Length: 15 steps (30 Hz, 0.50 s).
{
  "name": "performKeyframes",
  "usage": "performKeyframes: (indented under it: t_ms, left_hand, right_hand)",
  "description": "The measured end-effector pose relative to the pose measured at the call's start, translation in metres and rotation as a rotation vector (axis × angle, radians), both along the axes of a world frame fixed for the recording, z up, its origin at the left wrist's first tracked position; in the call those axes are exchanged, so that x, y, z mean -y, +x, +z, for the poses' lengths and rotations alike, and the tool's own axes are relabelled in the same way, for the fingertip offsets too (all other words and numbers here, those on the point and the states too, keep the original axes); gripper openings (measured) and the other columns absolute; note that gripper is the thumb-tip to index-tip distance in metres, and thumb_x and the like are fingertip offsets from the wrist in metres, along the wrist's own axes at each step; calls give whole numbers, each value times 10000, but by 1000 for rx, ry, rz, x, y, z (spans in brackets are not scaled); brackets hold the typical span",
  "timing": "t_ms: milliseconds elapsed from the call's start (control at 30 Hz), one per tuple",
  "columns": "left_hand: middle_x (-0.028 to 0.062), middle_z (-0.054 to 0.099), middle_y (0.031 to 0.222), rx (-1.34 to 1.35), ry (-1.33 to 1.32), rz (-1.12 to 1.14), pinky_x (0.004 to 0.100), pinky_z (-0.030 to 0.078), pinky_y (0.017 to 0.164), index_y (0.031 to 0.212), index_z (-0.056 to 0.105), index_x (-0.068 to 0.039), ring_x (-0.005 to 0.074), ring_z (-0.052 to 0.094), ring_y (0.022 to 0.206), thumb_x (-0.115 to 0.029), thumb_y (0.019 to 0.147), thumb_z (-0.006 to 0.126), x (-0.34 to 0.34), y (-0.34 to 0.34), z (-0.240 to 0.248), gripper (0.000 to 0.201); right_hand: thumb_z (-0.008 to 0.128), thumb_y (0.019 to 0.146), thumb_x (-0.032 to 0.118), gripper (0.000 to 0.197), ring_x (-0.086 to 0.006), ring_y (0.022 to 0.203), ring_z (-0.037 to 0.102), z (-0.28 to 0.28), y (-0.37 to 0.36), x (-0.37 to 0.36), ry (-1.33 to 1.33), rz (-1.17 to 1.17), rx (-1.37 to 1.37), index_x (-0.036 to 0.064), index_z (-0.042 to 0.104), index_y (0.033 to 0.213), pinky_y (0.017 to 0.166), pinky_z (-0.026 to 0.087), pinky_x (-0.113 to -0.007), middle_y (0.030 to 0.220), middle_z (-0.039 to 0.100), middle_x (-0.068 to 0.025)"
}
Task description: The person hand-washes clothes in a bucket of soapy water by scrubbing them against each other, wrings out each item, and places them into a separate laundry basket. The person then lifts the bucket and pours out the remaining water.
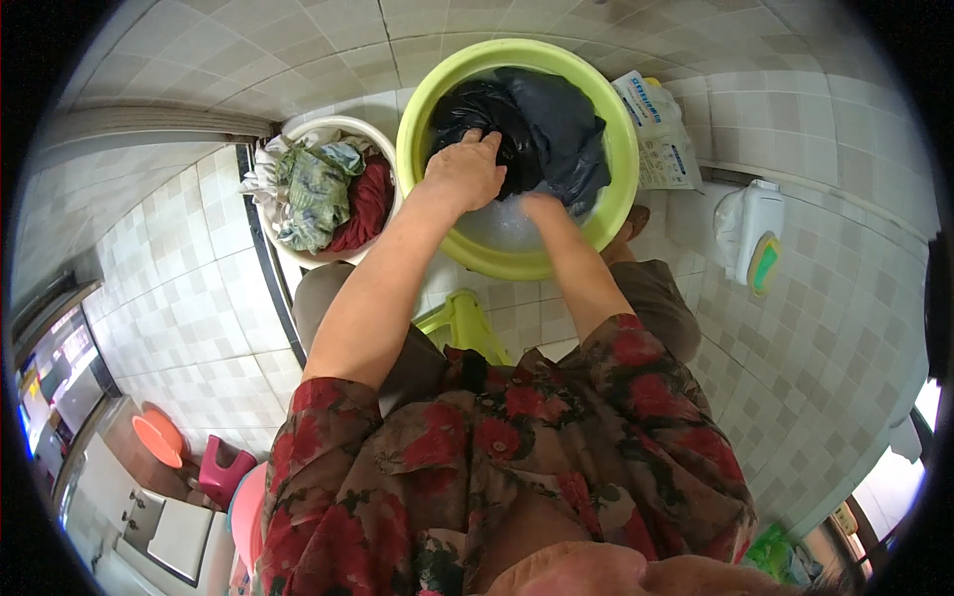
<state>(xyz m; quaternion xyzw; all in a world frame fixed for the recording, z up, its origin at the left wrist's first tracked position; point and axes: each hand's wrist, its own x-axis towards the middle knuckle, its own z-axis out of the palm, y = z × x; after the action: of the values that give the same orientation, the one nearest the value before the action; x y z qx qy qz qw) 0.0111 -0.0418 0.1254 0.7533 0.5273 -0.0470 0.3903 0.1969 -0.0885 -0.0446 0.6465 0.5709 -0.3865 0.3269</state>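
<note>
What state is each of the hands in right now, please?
Left hand: on the dark cloth; grip cannot be told.
Right hand: fingers hidden in the basin; cannot be told.

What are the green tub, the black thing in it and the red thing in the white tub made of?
The green tub looks like smooth plastic: even colour, rounded rim. The black thing is probably wet fabric, wrinkled and shiny, though it could be thin plastic. The red thing seems soft, matte cloth, bunched in folds.

Soft, fairly even indoor light, washed-out bright patch (889, 492) at lower right, second glare patch (62, 372) at left rim, faint sheen on dark wet cloth (492, 104), tiled wall (845, 288) bowed by fisheye, corners black
</note>
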Motion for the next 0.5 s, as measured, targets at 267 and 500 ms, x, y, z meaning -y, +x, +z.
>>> performKeyframes:
  t_ms: [267,500]
  left_hand:
    - [162,494,1303,-71,83,9,419,459,938,1324,454,-85,336,553,1114,-270,883,552,0,-10,13,488]
    - [157,614,1128,-123,19,-202,404,468,910,1205,571,-73,314,572,1082,-268,792,639,3,-12,27,462]
  right_hand:
    - [610,849,191,226,-202,893,621,129,13,11,271,-351,-798,24,653,995,761,487,-332,931,670,-120]
    - [591,871,152,146,-84,778,518,263,23,8,744,-501,-905,26,651,913,733,424,-234,819,611,-9]
